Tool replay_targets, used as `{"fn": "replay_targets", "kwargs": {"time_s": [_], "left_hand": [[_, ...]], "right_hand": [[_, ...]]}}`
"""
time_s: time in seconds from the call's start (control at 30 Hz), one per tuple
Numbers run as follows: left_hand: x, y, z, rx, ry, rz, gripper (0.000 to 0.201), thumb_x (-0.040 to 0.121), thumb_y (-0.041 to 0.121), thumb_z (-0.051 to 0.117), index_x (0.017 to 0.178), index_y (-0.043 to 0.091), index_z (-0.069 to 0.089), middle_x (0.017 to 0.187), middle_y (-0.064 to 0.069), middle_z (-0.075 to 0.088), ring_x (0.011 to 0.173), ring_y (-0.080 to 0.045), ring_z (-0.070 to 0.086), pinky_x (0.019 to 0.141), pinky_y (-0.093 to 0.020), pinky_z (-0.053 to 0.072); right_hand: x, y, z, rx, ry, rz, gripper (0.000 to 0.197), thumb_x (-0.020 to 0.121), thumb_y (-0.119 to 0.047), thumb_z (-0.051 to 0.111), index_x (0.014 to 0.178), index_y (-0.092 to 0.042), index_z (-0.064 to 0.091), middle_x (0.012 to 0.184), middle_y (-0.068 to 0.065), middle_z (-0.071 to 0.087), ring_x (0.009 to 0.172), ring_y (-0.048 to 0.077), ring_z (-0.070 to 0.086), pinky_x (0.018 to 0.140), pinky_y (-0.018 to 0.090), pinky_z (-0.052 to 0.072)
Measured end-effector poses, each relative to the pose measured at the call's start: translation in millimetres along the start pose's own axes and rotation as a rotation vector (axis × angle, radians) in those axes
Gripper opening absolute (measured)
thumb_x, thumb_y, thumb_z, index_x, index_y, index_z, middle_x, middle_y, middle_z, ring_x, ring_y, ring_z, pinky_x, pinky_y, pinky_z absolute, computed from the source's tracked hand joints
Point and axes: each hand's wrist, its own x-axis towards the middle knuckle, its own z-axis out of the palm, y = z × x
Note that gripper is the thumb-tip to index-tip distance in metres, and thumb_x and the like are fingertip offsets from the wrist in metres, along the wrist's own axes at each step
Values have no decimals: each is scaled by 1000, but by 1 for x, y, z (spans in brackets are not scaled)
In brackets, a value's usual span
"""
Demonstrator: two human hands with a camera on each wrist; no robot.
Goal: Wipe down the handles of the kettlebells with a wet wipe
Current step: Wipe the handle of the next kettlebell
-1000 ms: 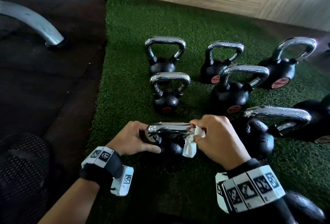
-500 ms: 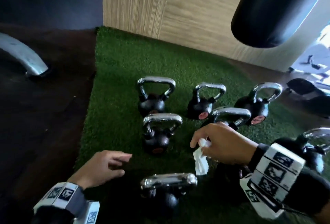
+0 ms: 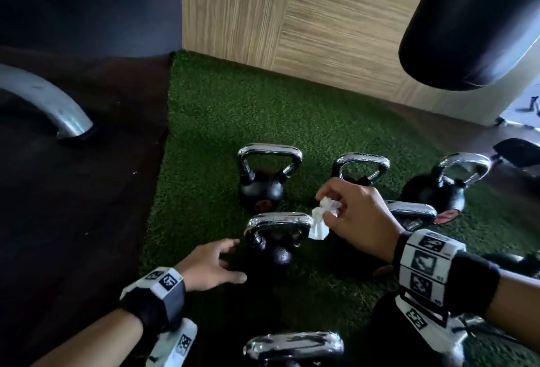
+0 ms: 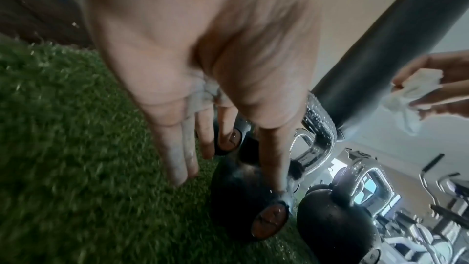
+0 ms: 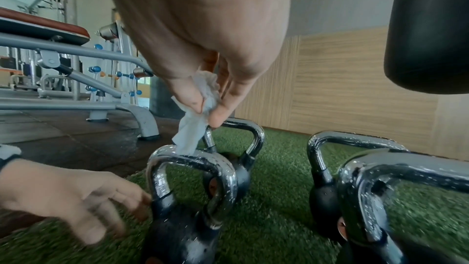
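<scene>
Progress: the wipe-down appears to be under way and not finished. Several kettlebells stand on the green turf (image 3: 219, 121). Nothing in the frames proves which handles have been wiped; droplets show on the chrome handles in the wrist views, which may point to wiping or only to moisture. Judged from the hands, the kettlebell in the middle row (image 3: 274, 247) is the one now being addressed, and at least the far kettlebell (image 3: 263, 185) and those to the right seem left to do.

Right hand (image 3: 359, 217): fingers and thumb curled round a crumpled wet wipe (image 3: 320, 220), pinching it near the fingertips. The loose end of the wipe hangs below the hand and, in the right wrist view, reaches the top bar of the middle kettlebell's handle (image 5: 193, 160); whether it truly touches cannot be settled. The handle lies just below and to the left of this hand.

Left hand (image 3: 213, 264): fingers spread and relaxed, holding nothing. The kettlebell's black body lies just to the right of its fingertips; in the right wrist view a fingertip looks to be at the base of the handle, though blur prevents confirming contact.

A further chrome handle (image 3: 292, 343) sits nearer the person, between the two wrists
</scene>
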Motion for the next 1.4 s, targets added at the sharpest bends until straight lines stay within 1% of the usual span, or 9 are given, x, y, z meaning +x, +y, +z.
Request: {"fn": "replay_targets", "kwargs": {"time_s": [0.2, 0.37, 0.5, 0.7, 0.93, 1.1, 1.2, 1.3, 1.4], "left_hand": [[-10, 8, -47, 128, -32, -53, 90, 81, 43, 84, 155, 29, 36, 143, 6, 56, 115, -8, 66, 99, -29, 54], [-8, 22, -58, 344, -116, -77, 98, 78, 56, 81, 157, 34, 29, 146, 12, 52, 119, -6, 62, 95, -25, 55], [11, 23, -27, 280, -25, -103, 105, 73, 60, 83, 158, 32, 28, 150, 9, 51, 124, -11, 61, 101, -28, 52], [39, 9, 29, -85, 177, -114, 127, 43, 76, 88, 153, 33, 40, 153, 4, 48, 141, -17, 45, 119, -41, 36], [45, 7, 42, -161, 224, -73, 91, 46, 71, 90, 126, 39, 61, 122, 15, 67, 119, -7, 58, 106, -29, 45], [57, 3, 47, -148, 217, -73, 77, 46, 67, 92, 114, 40, 66, 111, 17, 70, 109, -3, 63, 99, -23, 48], [63, -1, 42, -107, 276, -85, 54, 52, 61, 94, 93, 35, 68, 101, 22, 65, 95, 10, 57, 79, -10, 41], [65, 0, 36, -81, 253, -81, 54, 54, 60, 94, 93, 28, 73, 100, 16, 73, 96, 5, 65, 81, -11, 45], [61, 3, 34, -89, 248, -80, 46, 57, 55, 95, 90, 32, 72, 92, 18, 73, 87, 17, 63, 73, 0, 43]], "right_hand": [[30, 9, 26, 62, 79, 61, 21, 68, -8, 78, 81, -21, 69, 70, -10, 67, 68, 0, 60, 61, 5, 42], [44, 9, 54, 71, 92, 66, 14, 67, -8, 76, 78, -15, 73, 78, -3, 66, 70, 11, 57, 62, 6, 38], [41, -2, 66, 42, 29, 30, 14, 70, -12, 73, 81, -21, 73, 81, -7, 69, 77, 14, 62, 71, 27, 50], [33, -1, 78, 58, -14, -14, 21, 81, -9, 68, 98, -15, 79, 99, -1, 71, 93, 21, 68, 83, 25, 51], [20, 0, 75, 7, -168, -120, 38, 91, -29, 66, 124, -10, 71, 97, -8, 47, 92, 7, 51, 83, 7, 34], [28, 19, 63, -50, -227, -90, 25, 93, -20, 68, 117, -16, 75, 104, -6, 58, 98, 12, 62, 83, 16, 43], [30, 29, 59, -45, -183, 5, 21, 89, -15, 72, 109, -17, 76, 107, -7, 68, 101, 13, 67, 86, 20, 50], [34, 25, 64, -31, -186, -13, 12, 84, -8, 73, 95, -12, 75, 100, -14, 69, 100, 10, 68, 71, -2, 38], [36, 27, 67, -1, -207, 24, 16, 84, -13, 76, 100, -14, 74, 88, -22, 58, 90, 3, 65, 64, -4, 36]]}}
